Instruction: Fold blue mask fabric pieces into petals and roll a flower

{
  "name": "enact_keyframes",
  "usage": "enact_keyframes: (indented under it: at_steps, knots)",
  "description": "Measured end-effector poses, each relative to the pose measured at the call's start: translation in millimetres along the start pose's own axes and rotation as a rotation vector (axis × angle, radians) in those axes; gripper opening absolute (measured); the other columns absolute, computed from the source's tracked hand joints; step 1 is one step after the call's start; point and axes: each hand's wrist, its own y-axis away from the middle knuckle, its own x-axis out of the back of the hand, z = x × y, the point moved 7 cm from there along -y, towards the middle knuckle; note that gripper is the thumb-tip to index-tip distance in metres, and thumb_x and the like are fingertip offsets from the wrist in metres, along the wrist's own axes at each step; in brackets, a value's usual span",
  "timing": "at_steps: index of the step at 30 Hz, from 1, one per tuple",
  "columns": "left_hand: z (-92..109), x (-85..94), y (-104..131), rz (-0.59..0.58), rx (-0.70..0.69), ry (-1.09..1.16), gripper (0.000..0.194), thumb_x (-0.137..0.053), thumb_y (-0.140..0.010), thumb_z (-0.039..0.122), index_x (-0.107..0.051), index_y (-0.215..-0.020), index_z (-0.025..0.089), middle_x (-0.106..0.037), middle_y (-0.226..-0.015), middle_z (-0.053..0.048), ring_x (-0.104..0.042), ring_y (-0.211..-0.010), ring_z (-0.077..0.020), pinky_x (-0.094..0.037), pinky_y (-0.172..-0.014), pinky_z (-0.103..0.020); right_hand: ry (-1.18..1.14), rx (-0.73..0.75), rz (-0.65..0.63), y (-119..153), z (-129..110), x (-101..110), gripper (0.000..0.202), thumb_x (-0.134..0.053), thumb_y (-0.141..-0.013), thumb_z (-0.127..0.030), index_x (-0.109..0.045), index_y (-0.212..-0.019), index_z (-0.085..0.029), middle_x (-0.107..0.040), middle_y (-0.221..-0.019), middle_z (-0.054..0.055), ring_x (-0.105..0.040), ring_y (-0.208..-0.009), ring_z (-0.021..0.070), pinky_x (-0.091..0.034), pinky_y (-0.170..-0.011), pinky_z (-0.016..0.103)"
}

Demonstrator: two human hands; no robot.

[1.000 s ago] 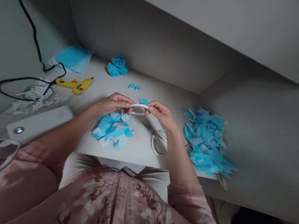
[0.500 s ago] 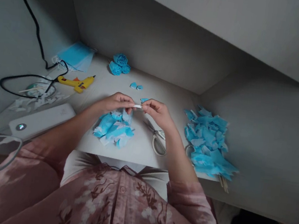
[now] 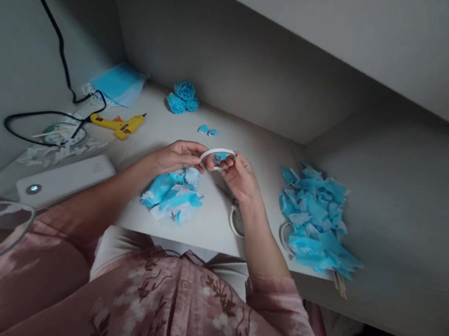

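Note:
In front of me my left hand (image 3: pixel 182 157) pinches the left side of a thin white ring (image 3: pixel 219 150), which looks like a narrow roll of tape. My right hand (image 3: pixel 242 177) grips the ring's right side, with some fingers curled behind it. A small blue piece (image 3: pixel 221 156) shows through the ring's opening. Below my left hand lies a heap of crumpled blue and white pieces (image 3: pixel 173 197). Scissors (image 3: pixel 237 220) rest on the table, partly hidden by my right forearm.
Three blue fabric roses (image 3: pixel 183 96) and two small blue pieces (image 3: pixel 207 130) lie toward the back. Left are face masks (image 3: pixel 118 83), a yellow glue gun (image 3: pixel 120 124) with a black cord, and a white power bank (image 3: pixel 65 180). A blue petal pile (image 3: pixel 314 207) stands right.
The white ring, seen as a short strip between my fingertips before, now shows its round opening. My right hand has turned and its fingers have moved behind the ring.

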Motion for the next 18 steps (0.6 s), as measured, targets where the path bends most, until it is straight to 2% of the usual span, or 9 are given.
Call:
enact_keyframes:
  at_steps: [2,5,9,13,18]
  knots:
    - [-1.0,0.1,-0.4,0.006,0.008,0.027,0.043,-0.092,-0.069,0.038,-0.076,-0.103,0.016,-0.077,-0.082,-0.007,-0.072,-0.077,-0.0204,-0.057,-0.074,-0.035,-0.014,-0.018,-0.012,2.0,2.5,-1.6,0.046,-0.076,-0.074,-0.064,-0.052,-0.082,-0.025,-0.047,-0.076,-0.002,-0.054,-0.075,0.0154,-0.054,-0.081,0.032]
    - [-0.3,-1.8,-0.9,-0.007,0.003,0.039,0.042,-0.090,-0.072,0.041,-0.076,-0.102,0.016,-0.072,-0.070,-0.004,-0.070,-0.072,-0.0197,-0.052,-0.067,-0.032,-0.068,-0.024,-0.007,5.1,3.0,-1.6,0.048,-0.083,-0.068,-0.063,-0.058,-0.082,-0.025,-0.048,-0.072,-0.003,-0.052,-0.071,0.0146,-0.054,-0.081,0.033]
    - [1.1,-5.4,-0.3,-0.021,0.009,0.007,0.039,-0.089,-0.072,0.045,-0.076,-0.096,0.017,-0.069,-0.063,-0.003,-0.068,-0.069,-0.0198,-0.049,-0.070,-0.034,-0.101,0.007,-0.028,7.5,1.7,-1.8,0.048,-0.086,-0.069,-0.060,-0.055,-0.072,-0.024,-0.048,-0.067,-0.004,-0.052,-0.068,0.0134,-0.054,-0.083,0.033]
    - [1.2,-8.3,0.6,-0.029,0.050,-0.049,0.037,-0.088,-0.071,0.048,-0.072,-0.082,0.016,-0.066,-0.057,-0.003,-0.068,-0.070,-0.0213,-0.047,-0.070,-0.034,-0.072,0.013,-0.020,7.8,4.9,1.4,0.044,-0.086,-0.069,-0.061,-0.062,-0.076,-0.024,-0.053,-0.066,-0.004,-0.054,-0.069,0.0137,-0.052,-0.087,0.034]
    - [-1.0,-11.3,1.7,-0.078,0.121,-0.129,0.039,-0.085,-0.074,0.051,-0.068,-0.072,0.016,-0.066,-0.058,-0.004,-0.065,-0.066,-0.0181,-0.047,-0.067,-0.031,-0.045,0.033,-0.008,7.2,7.8,6.3,0.043,-0.089,-0.067,-0.058,-0.068,-0.075,-0.022,-0.059,-0.063,-0.004,-0.055,-0.068,0.0128,-0.046,-0.078,0.029]
